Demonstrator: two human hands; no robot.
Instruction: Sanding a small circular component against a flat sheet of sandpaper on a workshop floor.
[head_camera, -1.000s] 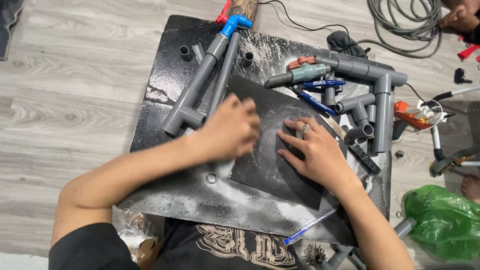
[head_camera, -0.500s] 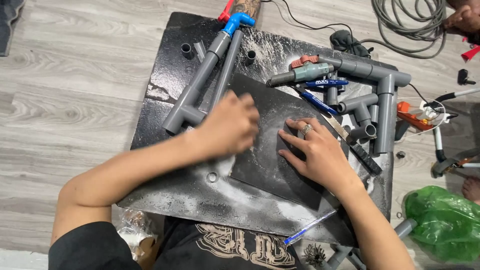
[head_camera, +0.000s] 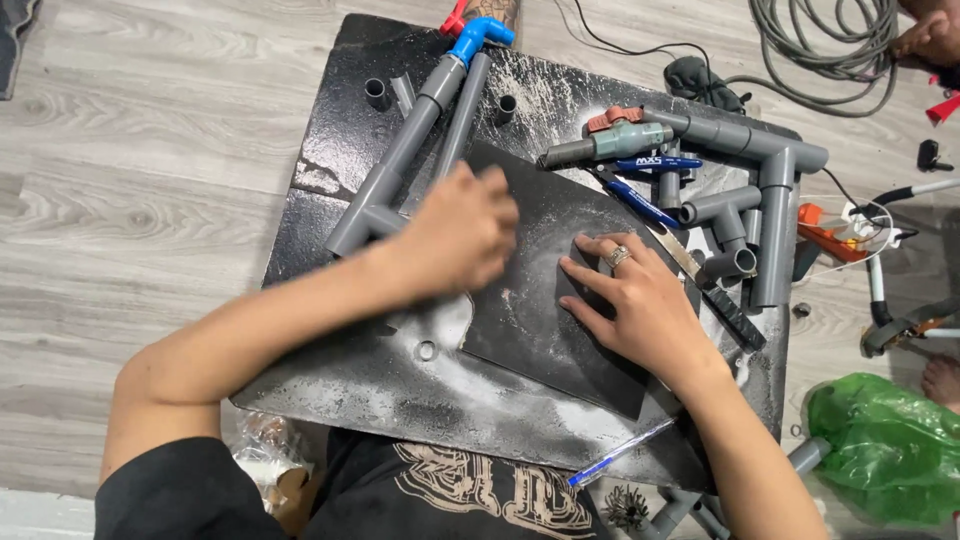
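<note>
Two bare hands press down on a dark, dusty sheet (head_camera: 545, 300) that lies tilted across a black worktop (head_camera: 330, 150) set on a grey plank floor (head_camera: 140, 160). The right hand (head_camera: 640, 305), a ring on one finger, lies flat with its fingers (head_camera: 585, 275) spread, apparently pinning the sheet so it cannot slide. The left hand (head_camera: 460, 235) is blurred, resting on the sheet's upper left edge; its fingers look curled downward, but whether they pinch anything cannot be told. White powder dusts the sheet and the worktop around it. Pushed back just beyond the left hand is a grey pipe assembly (head_camera: 410, 150) capped with a blue elbow (head_camera: 478, 32), while more grey pipes and fittings (head_camera: 765, 190), a valve with a red handle (head_camera: 625, 135) and a blue pen (head_camera: 640, 200) crowd the right side. Another blue pen (head_camera: 620, 452) lies at the worktop's near edge, and a green bag (head_camera: 885, 450) sits on the floor.
</note>
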